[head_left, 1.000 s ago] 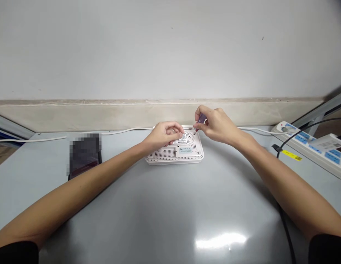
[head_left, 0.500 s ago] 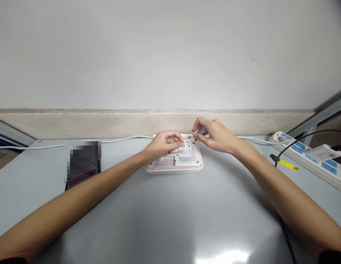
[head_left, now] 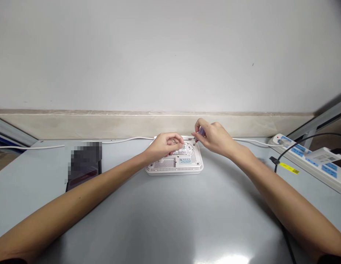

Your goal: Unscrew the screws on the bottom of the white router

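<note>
A white router-like box (head_left: 174,169) lies with its vented underside up, showing printed labels and screw holes at its corners. Curled over its upper left part is my left hand (head_left: 164,145), thumb and fingers closed; whatever they might hold is hidden. My right hand (head_left: 213,135) grips a small screwdriver (head_left: 201,130) with a see-through purplish handle and a red part low down. The screwdriver stands nearly upright at the box's far right corner. Its tip is too small to make out.
A phone-like dark device (head_left: 84,176), partly blurred out, lies left behind my forearm. On the right is a white power strip (head_left: 313,167) with a plugged-in adapter (head_left: 323,156), a black cable (head_left: 286,150) and a yellow tag (head_left: 288,168). A white cable (head_left: 126,139) runs along the wall.
Both hands keep almost the same places. The fingers of my right hand have shifted slightly around the screwdriver handle. The view has moved a little.
</note>
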Available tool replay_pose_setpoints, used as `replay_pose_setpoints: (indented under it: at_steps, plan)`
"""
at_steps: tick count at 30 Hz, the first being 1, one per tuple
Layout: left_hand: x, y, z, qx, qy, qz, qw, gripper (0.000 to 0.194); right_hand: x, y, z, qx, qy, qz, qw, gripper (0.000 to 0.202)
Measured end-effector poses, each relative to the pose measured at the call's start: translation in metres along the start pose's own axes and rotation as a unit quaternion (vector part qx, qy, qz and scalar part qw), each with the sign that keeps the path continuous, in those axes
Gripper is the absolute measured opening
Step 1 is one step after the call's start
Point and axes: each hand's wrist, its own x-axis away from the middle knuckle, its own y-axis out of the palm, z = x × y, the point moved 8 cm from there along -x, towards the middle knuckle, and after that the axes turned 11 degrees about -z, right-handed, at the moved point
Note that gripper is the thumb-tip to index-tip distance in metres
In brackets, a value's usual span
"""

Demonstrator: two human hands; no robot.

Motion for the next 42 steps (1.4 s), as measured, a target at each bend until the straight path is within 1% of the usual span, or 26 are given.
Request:
replay_pose_setpoints:
  at_steps: [2, 4, 6, 8, 11, 20, 23, 26, 28, 31, 39, 42]
  plan:
    - [-0.0001, 0.0003, -0.0001, 0.002, -0.001, -0.002, 1.000, 0.019, 0.0004, -0.0007, 0.0002, 0.018, 0.006, -0.011, 1.000, 0.008]
    - [-0.0004, 0.0005, -0.0003, 0.007, -0.002, -0.004, 1.000, 0.018, 0.0013, -0.0009, -0.0015, 0.013, -0.004, -0.030, 0.999, 0.013]
    - [-0.0009, 0.0006, -0.0007, 0.013, -0.001, -0.005, 1.000, 0.018, 0.0025, -0.0004, -0.0038, -0.024, -0.026, -0.050, 0.998, 0.018]
    - [-0.0013, 0.0007, -0.0011, 0.019, 0.001, -0.007, 1.000, 0.017, 0.0035, -0.0006, -0.0035, -0.059, -0.030, -0.059, 0.996, 0.018]
    - [-0.0017, 0.0008, -0.0020, 0.022, 0.001, -0.009, 1.000, 0.017, 0.0037, -0.0016, -0.0007, -0.061, -0.011, -0.052, 0.997, 0.013]
    - [0.0000, 0.0007, 0.0015, 0.016, 0.005, -0.001, 1.000, 0.014, 0.0002, 0.0001, -0.0030, -0.012, 0.007, -0.017, 1.000, 0.003]
    - [-0.0009, 0.0009, 0.0007, 0.020, 0.011, -0.005, 1.000, 0.015, 0.0016, -0.0003, -0.0030, -0.009, 0.000, -0.016, 1.000, 0.008]
    - [-0.0020, 0.0012, -0.0007, 0.025, 0.012, -0.007, 1.000, 0.015, 0.0028, 0.0004, -0.0061, -0.033, -0.029, -0.033, 0.998, 0.017]
    - [-0.0024, 0.0012, -0.0011, 0.026, 0.011, -0.005, 1.000, 0.016, 0.0028, 0.0012, -0.0066, -0.062, -0.037, -0.044, 0.996, 0.018]
    - [-0.0021, 0.0013, 0.0008, 0.024, 0.015, -0.003, 1.000, 0.015, 0.0019, 0.0016, -0.0047, -0.087, -0.030, -0.046, 0.995, 0.018]
    - [-0.0010, 0.0009, 0.0029, 0.017, 0.019, -0.003, 1.000, 0.013, 0.0014, 0.0011, -0.0063, -0.058, -0.032, -0.042, 0.997, 0.018]
    - [-0.0015, 0.0008, 0.0026, 0.014, 0.016, 0.002, 1.000, 0.012, 0.0015, -0.0010, -0.0077, -0.039, -0.030, -0.029, 0.998, 0.015]
